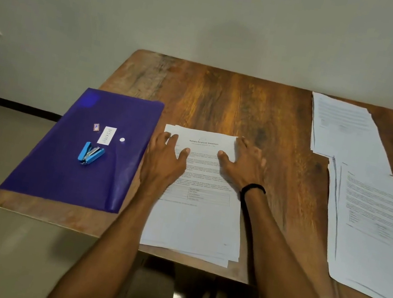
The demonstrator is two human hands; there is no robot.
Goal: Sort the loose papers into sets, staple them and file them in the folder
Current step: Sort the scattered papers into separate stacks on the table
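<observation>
Could staple crooked or slip off the near rim of the brown wooden tabletop (250,105): lower edges of the white printed paper stack (193,221) fanned unevenly. Lies flat under left grip (162,158) and right grip (242,167), both spread wide, pressing its upper half, pinching nothing; small blue stapler (90,154) off to the left on the purple plastic folder (59,177).

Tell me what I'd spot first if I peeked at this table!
The left hand and right hand rest on a paper stack in the middle of the wooden table. Left of them lies a purple folder with a blue stapler on top; more paper piles sit at the right.
</observation>
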